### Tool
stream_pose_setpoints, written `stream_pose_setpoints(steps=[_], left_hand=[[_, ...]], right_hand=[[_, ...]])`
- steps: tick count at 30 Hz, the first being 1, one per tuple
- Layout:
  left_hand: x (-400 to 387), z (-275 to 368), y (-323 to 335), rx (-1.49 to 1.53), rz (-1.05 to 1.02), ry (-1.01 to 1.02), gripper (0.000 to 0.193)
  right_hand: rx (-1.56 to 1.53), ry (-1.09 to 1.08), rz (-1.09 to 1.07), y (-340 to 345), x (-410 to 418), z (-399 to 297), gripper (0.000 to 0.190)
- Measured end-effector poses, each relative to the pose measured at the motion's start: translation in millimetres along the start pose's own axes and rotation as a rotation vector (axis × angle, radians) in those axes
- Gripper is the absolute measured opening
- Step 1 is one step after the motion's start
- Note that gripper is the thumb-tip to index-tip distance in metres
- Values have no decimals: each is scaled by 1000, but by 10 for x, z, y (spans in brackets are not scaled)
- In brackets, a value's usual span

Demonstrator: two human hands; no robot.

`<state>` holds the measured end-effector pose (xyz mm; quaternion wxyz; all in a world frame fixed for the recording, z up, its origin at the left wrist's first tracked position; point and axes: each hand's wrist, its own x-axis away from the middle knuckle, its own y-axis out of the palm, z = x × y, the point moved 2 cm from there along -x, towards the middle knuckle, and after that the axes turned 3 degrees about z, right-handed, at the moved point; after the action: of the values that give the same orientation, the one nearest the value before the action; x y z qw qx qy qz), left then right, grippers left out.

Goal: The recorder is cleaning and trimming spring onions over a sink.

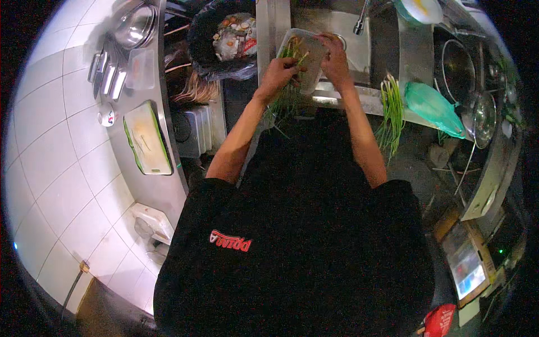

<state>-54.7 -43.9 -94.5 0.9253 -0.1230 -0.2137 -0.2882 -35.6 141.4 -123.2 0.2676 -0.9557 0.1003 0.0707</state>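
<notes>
A translucent plastic container (pixel 313 54) rests tilted at the near edge of the sink, with green stalks (pixel 289 48), some yellowed, at its left side. My left hand (pixel 280 76) is closed around some of these stalks, whose leafy ends hang down over the sink's front edge. At the container's right side is my right hand (pixel 335 59), fingers bent; whether it grips the rim or something small cannot be told. A bunch of spring onions (pixel 391 113) lies to the right over the counter edge, beside a green plastic bag (pixel 433 108).
A metal faucet (pixel 359 26) reaches over the steel sink (pixel 360 50). A bin lined with black plastic (pixel 200 46) holds waste left of the sink. On the left counter are a cutting board (pixel 147 139), knives (pixel 107 76) and metal bowls (pixel 134 25). Pot lids (pixel 484 118) stand at right.
</notes>
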Motion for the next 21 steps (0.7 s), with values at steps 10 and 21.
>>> stream_pose_setpoints(steps=[10, 21], left_hand=[[-13, -52, -26, -426, 65, 25, 30], [269, 66, -203, -419, -21, 4, 27]], right_hand=[[288, -350, -222, 43, -4, -147, 21], [68, 65, 20, 21, 54, -82, 18]])
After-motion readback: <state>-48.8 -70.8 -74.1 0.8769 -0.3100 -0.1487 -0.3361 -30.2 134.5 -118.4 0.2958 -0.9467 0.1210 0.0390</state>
